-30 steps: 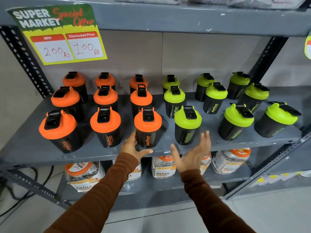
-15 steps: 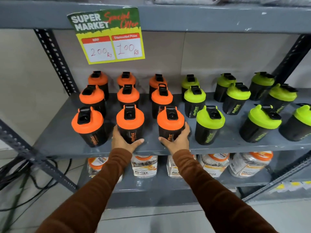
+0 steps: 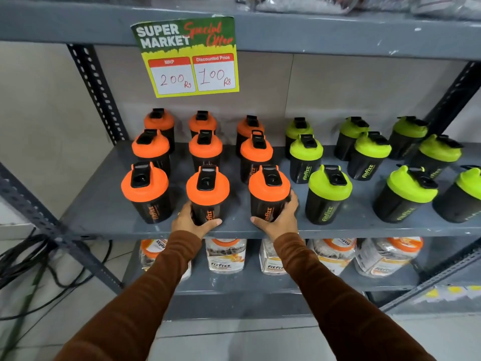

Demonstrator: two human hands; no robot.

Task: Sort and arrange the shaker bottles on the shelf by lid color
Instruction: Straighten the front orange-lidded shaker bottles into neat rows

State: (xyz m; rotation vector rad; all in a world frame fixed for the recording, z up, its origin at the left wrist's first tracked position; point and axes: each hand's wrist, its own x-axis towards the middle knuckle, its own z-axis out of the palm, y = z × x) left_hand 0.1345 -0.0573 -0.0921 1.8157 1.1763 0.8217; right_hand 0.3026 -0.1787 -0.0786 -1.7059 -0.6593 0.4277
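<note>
Black shaker bottles stand in rows on the grey shelf (image 3: pixel 109 217). Several orange-lidded ones fill the left half and several green-lidded ones the right half. My left hand (image 3: pixel 191 221) wraps the base of the front middle orange-lid bottle (image 3: pixel 207 188). My right hand (image 3: pixel 282 218) wraps the base of the front right orange-lid bottle (image 3: pixel 269 187). Both bottles stand upright on the shelf. A third front orange-lid bottle (image 3: pixel 144 188) stands free to the left, and the nearest green-lid bottle (image 3: pixel 329 190) stands just right of my right hand.
A price sign (image 3: pixel 188 57) hangs from the shelf above. Clear jars with orange lids (image 3: pixel 226 256) sit on the lower shelf. A slanted metal upright (image 3: pixel 96 92) and black cables (image 3: pixel 31 261) are at the left. Bagged goods lie on the top shelf.
One second ago my right hand hung open in front of the shelf; it has since closed on the front right orange-lid bottle. My left hand shifted to the front middle orange-lid bottle.
</note>
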